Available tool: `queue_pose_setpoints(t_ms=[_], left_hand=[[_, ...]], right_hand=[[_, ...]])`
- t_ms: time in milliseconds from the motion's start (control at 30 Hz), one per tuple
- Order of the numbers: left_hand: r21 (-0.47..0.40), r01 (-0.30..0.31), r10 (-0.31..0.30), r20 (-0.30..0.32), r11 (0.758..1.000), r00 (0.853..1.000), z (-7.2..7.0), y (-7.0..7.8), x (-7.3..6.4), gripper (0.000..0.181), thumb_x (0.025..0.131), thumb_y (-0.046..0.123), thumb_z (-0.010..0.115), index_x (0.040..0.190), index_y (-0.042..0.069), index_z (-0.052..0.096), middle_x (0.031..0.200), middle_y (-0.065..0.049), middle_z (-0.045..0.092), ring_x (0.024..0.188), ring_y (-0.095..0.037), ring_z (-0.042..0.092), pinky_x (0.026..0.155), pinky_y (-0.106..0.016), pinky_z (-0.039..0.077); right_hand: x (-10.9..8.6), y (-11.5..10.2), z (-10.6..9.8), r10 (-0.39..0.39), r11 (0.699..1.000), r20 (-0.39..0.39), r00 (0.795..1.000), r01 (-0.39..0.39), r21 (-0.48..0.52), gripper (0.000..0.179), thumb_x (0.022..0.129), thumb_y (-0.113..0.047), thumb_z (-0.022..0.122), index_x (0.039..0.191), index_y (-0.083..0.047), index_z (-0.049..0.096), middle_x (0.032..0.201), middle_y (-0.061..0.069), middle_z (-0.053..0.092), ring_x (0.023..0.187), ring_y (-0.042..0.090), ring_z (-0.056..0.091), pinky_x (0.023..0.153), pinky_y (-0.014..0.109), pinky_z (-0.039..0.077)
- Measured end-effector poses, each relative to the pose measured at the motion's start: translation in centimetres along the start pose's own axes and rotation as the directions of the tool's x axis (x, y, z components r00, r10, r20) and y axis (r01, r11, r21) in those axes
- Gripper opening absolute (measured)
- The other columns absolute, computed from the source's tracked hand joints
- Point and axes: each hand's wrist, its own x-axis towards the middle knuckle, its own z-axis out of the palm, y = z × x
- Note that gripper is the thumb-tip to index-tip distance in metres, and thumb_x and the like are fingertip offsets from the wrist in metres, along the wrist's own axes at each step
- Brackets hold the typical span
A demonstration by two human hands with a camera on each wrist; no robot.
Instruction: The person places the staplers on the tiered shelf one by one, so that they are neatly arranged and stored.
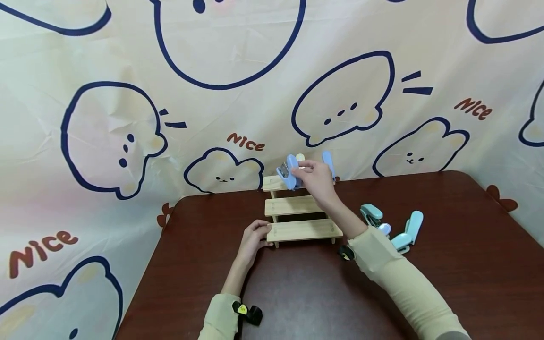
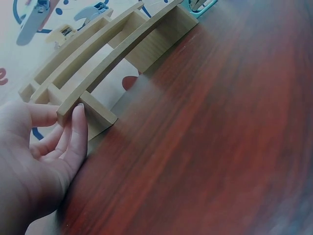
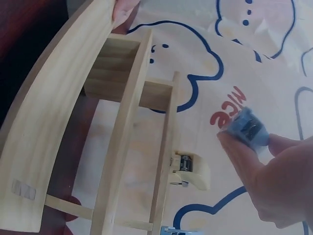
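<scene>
A three-tier wooden rack (image 1: 303, 230) stands on the table. At its lowest step's left end, my left hand (image 1: 253, 240) grips the board between thumb and fingers, seen close up in the left wrist view (image 2: 44, 152). My right hand (image 1: 316, 182) pinches a light blue stapler (image 1: 290, 172), raised at the left part of the top step. In the right wrist view this stapler (image 3: 247, 128) hangs apart from the rack. A cream stapler (image 3: 193, 170) sits on the top step, partly hidden behind my right hand in the head view. Another blue stapler (image 1: 328, 164) stands at that step's right end.
Right of the rack, a teal stapler (image 1: 371, 212), a lavender rounded piece (image 1: 385, 229) and an opened-out teal stapler (image 1: 412, 229) lie on the brown table (image 1: 204, 245). Behind the table hangs a cartoon-printed cloth (image 1: 238, 113), close to the rack's back.
</scene>
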Motion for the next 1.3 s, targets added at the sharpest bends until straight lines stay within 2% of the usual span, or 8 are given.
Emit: queue_pose_setpoints(t_ms=[133,267,433,667,800,933,1067,1300], left_hand=[[-0.001,0.002,-0.002,0.002,1.000,1.000,0.0,0.0,0.1,0.019,0.098,0.009,0.065,0.111,-0.004,0.060,0.097,-0.008,0.064,0.075,-0.013,0.064,0.060,-0.026,0.057],[0.000,0.002,-0.002,0.001,1.000,1.000,0.0,0.0,0.1,0.021,0.098,0.010,0.065,0.112,-0.005,0.060,0.096,-0.007,0.063,0.075,-0.013,0.064,0.060,-0.027,0.058],[0.005,0.006,-0.006,0.002,1.000,1.000,0.0,0.0,0.2,0.022,0.098,0.010,0.066,0.113,-0.005,0.061,0.096,-0.007,0.063,0.075,-0.013,0.064,0.060,-0.027,0.058],[0.003,0.001,-0.001,0.002,1.000,1.000,0.0,0.1,0.0,0.021,0.098,0.010,0.065,0.112,-0.005,0.061,0.095,-0.006,0.064,0.074,-0.013,0.064,0.060,-0.027,0.058],[0.004,0.002,-0.002,0.005,1.000,1.000,0.0,0.1,0.0,0.023,0.099,0.011,0.065,0.114,-0.005,0.060,0.097,-0.007,0.063,0.076,-0.013,0.064,0.061,-0.028,0.058],[0.009,0.002,-0.002,0.002,1.000,1.000,0.0,0.0,-0.1,0.023,0.099,0.011,0.065,0.113,-0.005,0.061,0.098,-0.007,0.063,0.076,-0.013,0.063,0.061,-0.029,0.058],[0.011,-0.005,0.005,0.004,1.000,1.000,-0.1,0.0,0.0,0.022,0.099,0.011,0.065,0.112,-0.005,0.061,0.099,-0.008,0.063,0.076,-0.014,0.063,0.061,-0.028,0.058],[0.028,-0.016,0.016,0.016,0.999,1.000,-0.1,0.0,0.1,0.019,0.099,0.012,0.064,0.110,-0.004,0.062,0.098,-0.009,0.063,0.075,-0.015,0.063,0.061,-0.028,0.058]], right_hand=[[0.7,0.1,0.8,-0.047,0.995,-0.046,0.998,0.043,-0.094,0.036,0.094,-0.013,0.076,0.123,0.007,0.069,0.116,0.025,0.072,0.101,0.035,0.074,0.070,0.033,0.063],[1.3,0.2,1.7,-0.140,0.969,-0.070,0.988,0.122,-0.214,0.033,0.091,-0.013,0.079,0.116,0.007,0.073,0.110,0.023,0.074,0.099,0.033,0.074,0.072,0.037,0.063],[2.0,0.6,2.8,-0.199,0.936,-0.085,0.976,0.164,-0.310,0.030,0.089,-0.010,0.082,0.111,0.009,0.074,0.101,0.022,0.075,0.090,0.033,0.075,0.073,0.038,0.063],[2.5,0.8,4.3,-0.181,0.915,-0.061,0.982,0.146,-0.377,0.031,0.091,-0.011,0.081,0.113,0.009,0.072,0.101,0.022,0.075,0.087,0.031,0.075,0.063,0.032,0.062],[2.8,1.1,4.9,-0.182,0.872,-0.048,0.982,0.138,-0.469,0.033,0.090,-0.013,0.082,0.115,0.007,0.072,0.102,0.020,0.076,0.077,0.026,0.073,0.059,0.028,0.058],[3.3,1.3,5.1,-0.155,0.843,-0.001,0.988,0.131,-0.522,0.035,0.089,-0.014,0.084,0.114,0.008,0.072,0.103,0.020,0.075,0.072,0.023,0.069,0.062,0.027,0.057],[3.8,1.0,5.1,-0.140,0.833,0.020,0.990,0.128,-0.538,0.031,0.087,-0.015,0.086,0.106,0.008,0.075,0.100,0.019,0.075,0.075,0.021,0.067,0.065,0.028,0.058],[4.7,1.1,5.3,-0.111,0.839,0.006,0.994,0.097,-0.535,0.027,0.087,-0.019,0.086,0.096,0.005,0.077,0.089,0.016,0.075,0.069,0.020,0.066,0.058,0.026,0.054]])
